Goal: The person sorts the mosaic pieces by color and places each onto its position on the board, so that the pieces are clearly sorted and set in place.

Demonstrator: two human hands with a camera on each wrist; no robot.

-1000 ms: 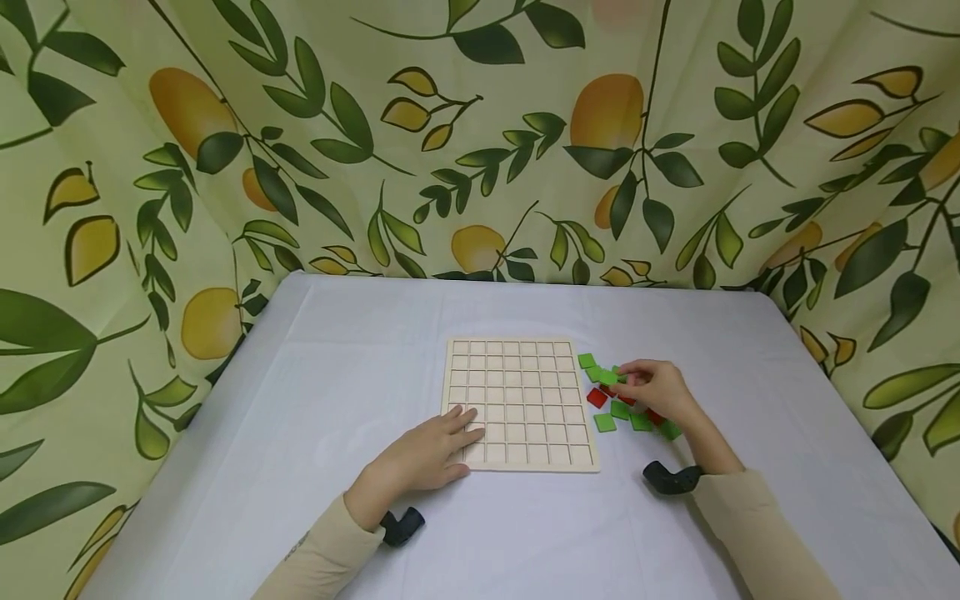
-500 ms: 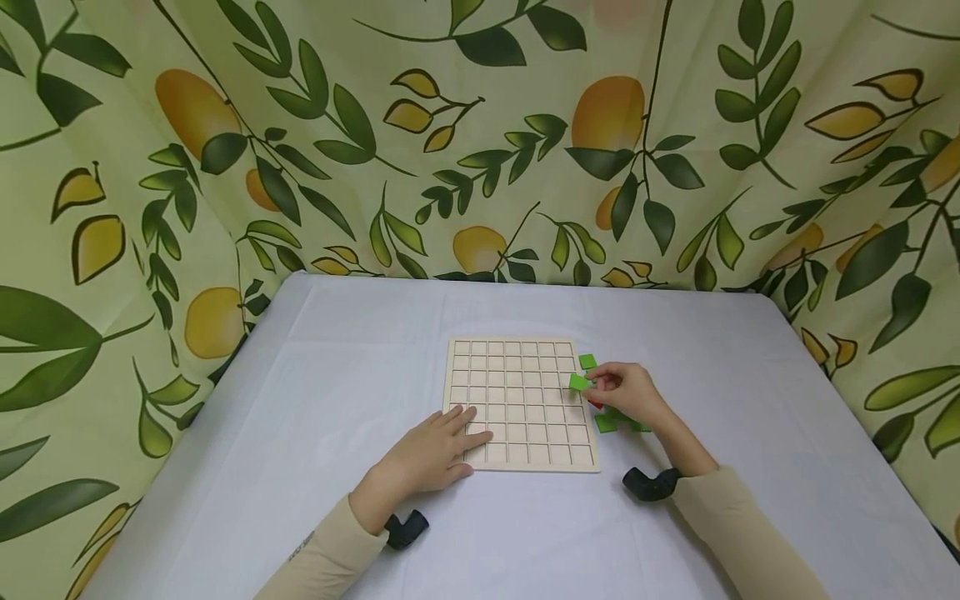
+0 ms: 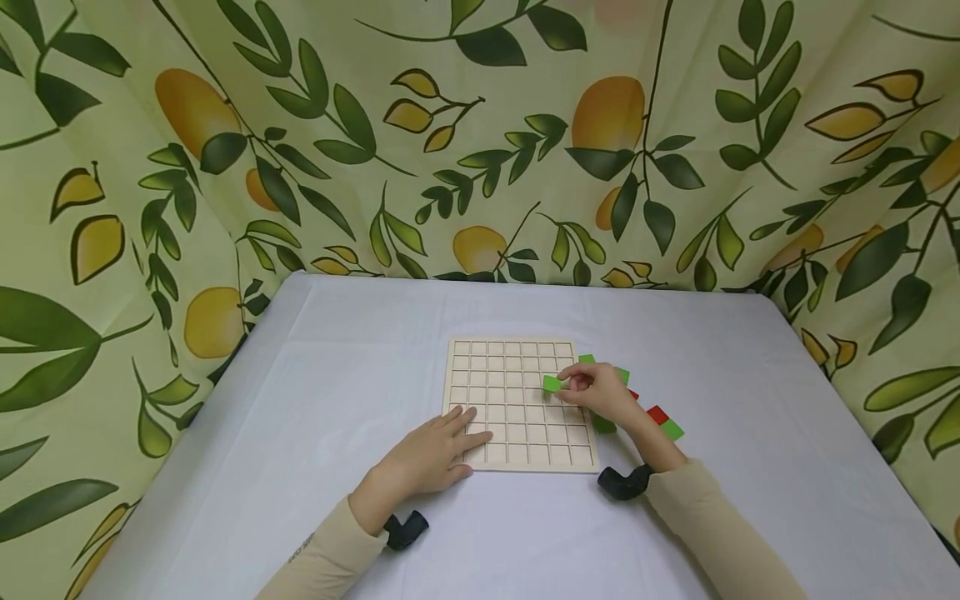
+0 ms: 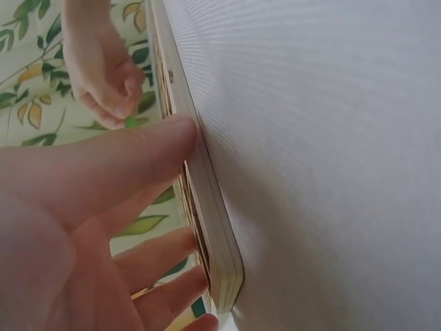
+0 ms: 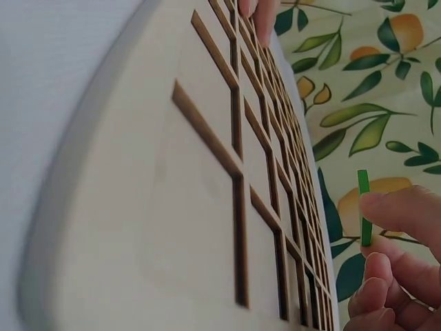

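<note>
Thumb and finger of the right hand [image 3: 596, 390] pinch 1 green tile [image 3: 552, 384], so this grip is narrow, with little but the tile in it. The right wrist view shows the tile edge-on; in the head view most of its face stands out past the fingertips, a hold that probably leaves its free side easy to see and aim. The tile is above the right-hand part of the grid board [image 3: 495, 379] and looks clear of the surface.

The left hand [image 3: 427, 454] lies over the board's near left corner, its grip wide and pinching nothing: fingers spread on the cells, thumb at the near edge. That spread most likely steadies the board, which lies flat on the cloth-covered worktop [image 3: 360, 358], against any nudge.

More tiles [image 3: 603, 423] lie beside the board's right edge, partly hidden by the right hand and wrist, so I cannot tell their count. Beyond the wrist show a red tile [image 3: 657, 414] and another green tile [image 3: 672, 430], close together. Their spot seems chosen to give the right hand a short reach.
</note>
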